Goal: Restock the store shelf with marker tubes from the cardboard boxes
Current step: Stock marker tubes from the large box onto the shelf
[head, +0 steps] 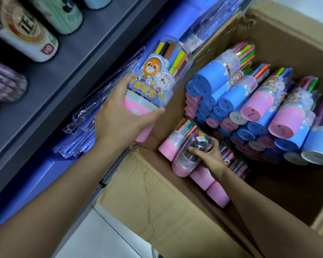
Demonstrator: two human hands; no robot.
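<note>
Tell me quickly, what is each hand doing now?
Left hand: holds a pink-based marker tube.
Right hand: grips the clear top of another tube in the cardboard box.

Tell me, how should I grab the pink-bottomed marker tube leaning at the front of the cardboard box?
Grip the clear domed top, coming from above. The tube leans with that end up and free, as the right hand shows; its pink base sits wedged among neighbours.

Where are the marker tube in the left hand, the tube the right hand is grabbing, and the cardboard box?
held marker tube (153, 79): head view, cartoon label.
boxed marker tube (183, 162): head view, pink base.
cardboard box (157, 198): head view, near flap.
</note>
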